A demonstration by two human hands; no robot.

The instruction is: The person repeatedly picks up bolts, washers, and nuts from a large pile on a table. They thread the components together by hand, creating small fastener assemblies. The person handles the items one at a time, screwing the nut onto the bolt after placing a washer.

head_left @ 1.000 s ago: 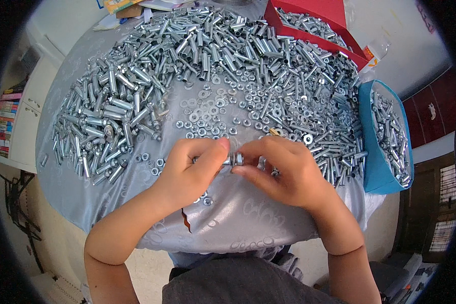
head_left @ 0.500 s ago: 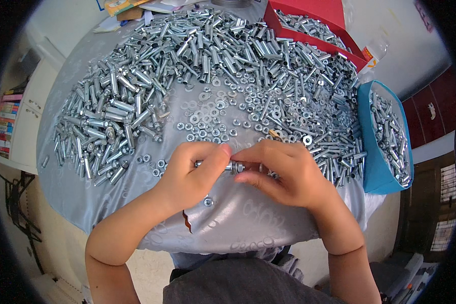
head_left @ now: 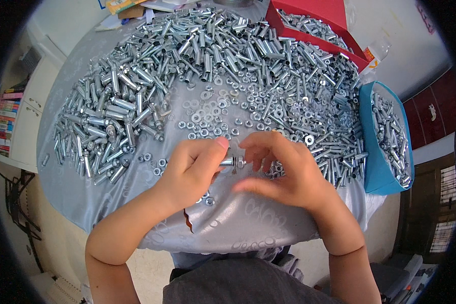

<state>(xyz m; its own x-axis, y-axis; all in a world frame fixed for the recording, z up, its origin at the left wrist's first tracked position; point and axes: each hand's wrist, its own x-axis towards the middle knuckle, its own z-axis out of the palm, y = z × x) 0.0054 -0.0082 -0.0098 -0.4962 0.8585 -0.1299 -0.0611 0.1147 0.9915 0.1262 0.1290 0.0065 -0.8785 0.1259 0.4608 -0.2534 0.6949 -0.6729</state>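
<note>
Left hand [head_left: 195, 169]: fingers curled around a short silver bolt [head_left: 229, 162], pinching it between thumb and fingertips; the bolt lies level and sticks out toward the other hand.
Right hand [head_left: 283, 175]: fingers bent and loosely spread, fingertips meeting the free end of the same bolt; whether it holds a nut or washer there cannot be told.
Bolt position: in the air just above the near part of the worktop [head_left: 238, 228], between the two hands.
Worktop: round, covered with a glossy grey patterned cloth that has a small tear [head_left: 188, 221] near the front edge.
Loose nuts and washers [head_left: 213, 119]: scattered flat on the cloth just beyond the hands; a few single nuts [head_left: 209, 201] lie under the left hand.
Bolt and sleeve heap [head_left: 152, 86]: a thick silver pile curving around the far and left sides of the worktop.
Right-side hardware [head_left: 329, 131]: more bolts and washers piled close beside the right hand.
Blue container [head_left: 372, 152]: at the right edge of the worktop, holding silver parts.
Red box [head_left: 334, 30]: at the far right, also holding silver parts.
Books [head_left: 5, 121]: stacked on a shelf at the left, well apart from the worktop.
</note>
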